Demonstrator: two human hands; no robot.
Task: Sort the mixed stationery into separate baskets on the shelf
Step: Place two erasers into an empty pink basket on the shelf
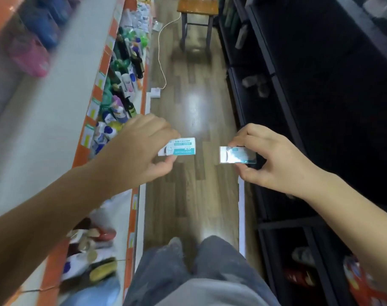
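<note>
My left hand point(141, 149) pinches a white and teal eraser marked 2B point(181, 147) by its left end, holding it flat over the aisle floor. My right hand point(270, 157) pinches a second eraser point(232, 154) of the same white and teal kind between thumb and fingers. The two erasers hang a short gap apart at the middle of the view. No basket shows clearly; the view is blurred.
A white and orange shelf point(55, 129) with bottles point(124, 89) runs along the left. Dark shelving point(298, 107) lines the right. A wooden floor aisle point(188, 85) lies between, with a white cable and socket point(155, 92) and a stool point(197, 9) farther off.
</note>
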